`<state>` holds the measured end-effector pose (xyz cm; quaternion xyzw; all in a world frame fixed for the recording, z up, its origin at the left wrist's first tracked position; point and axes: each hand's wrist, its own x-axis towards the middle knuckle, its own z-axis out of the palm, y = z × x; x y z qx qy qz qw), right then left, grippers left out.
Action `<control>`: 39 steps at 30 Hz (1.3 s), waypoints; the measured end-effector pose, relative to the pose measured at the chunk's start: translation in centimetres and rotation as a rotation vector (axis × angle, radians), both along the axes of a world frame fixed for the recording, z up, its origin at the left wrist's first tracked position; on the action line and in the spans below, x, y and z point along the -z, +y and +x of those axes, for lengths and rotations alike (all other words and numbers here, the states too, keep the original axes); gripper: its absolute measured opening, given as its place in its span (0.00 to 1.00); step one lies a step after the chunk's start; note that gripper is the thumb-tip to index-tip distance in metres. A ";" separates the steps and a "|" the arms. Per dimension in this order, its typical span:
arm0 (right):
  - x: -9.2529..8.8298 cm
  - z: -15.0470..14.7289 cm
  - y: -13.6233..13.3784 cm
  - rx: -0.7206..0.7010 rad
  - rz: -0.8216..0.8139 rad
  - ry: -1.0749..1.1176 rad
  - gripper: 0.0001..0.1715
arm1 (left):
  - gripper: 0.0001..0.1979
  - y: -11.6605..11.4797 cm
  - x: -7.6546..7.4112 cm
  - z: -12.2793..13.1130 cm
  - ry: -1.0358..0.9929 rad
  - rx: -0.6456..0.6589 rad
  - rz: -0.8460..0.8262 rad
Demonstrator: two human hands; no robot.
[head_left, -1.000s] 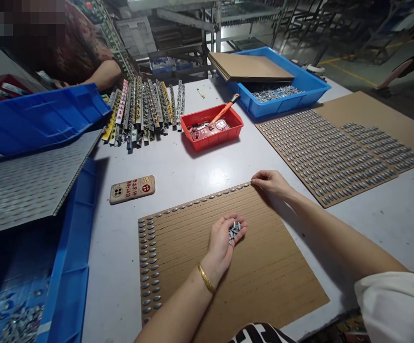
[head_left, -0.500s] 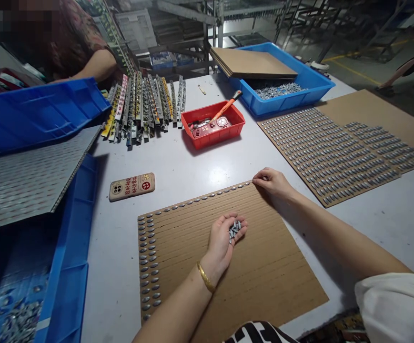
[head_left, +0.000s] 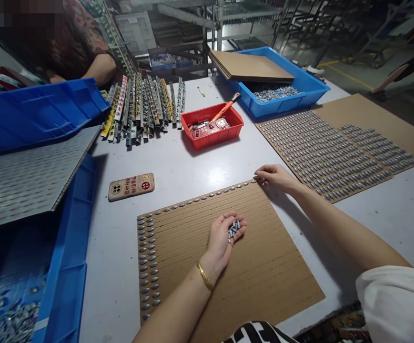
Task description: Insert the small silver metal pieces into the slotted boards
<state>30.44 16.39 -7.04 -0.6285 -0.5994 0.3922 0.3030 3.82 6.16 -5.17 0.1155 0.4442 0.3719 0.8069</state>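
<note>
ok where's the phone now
In the head view, the tan-cased smartphone lies on the white table, just beyond the far left corner of the cardboard sheet and down-left of the red plastic tray.

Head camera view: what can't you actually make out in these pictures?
All in the head view:
The metal pieces in the left hand: too small to identify, and the fingers hide some.
The right hand: its fingertips are too small to show whether they pinch anything.
The co-worker's hand: mostly hidden behind the upper blue bin.
The lower blue bin: contents cut off by the bottom edge.
</note>
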 end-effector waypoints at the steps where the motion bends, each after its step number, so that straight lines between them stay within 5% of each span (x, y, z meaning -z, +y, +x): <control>1: 0.0 -0.1 0.0 0.009 0.016 0.002 0.18 | 0.09 0.0 0.0 0.0 -0.004 0.000 0.003; 6: -0.3 -1.6 -0.4 -0.008 0.135 -0.033 0.14 | 0.09 -0.1 0.1 -0.1 -0.019 0.004 0.016; 12: -0.1 -2.8 -0.2 -0.219 0.270 -0.279 0.10 | 0.09 -0.1 0.1 0.0 -0.019 0.008 0.016; 39: 0.0 -2.7 0.2 -0.307 0.265 -0.343 0.10 | 0.08 -0.2 0.1 0.0 -0.012 0.005 0.020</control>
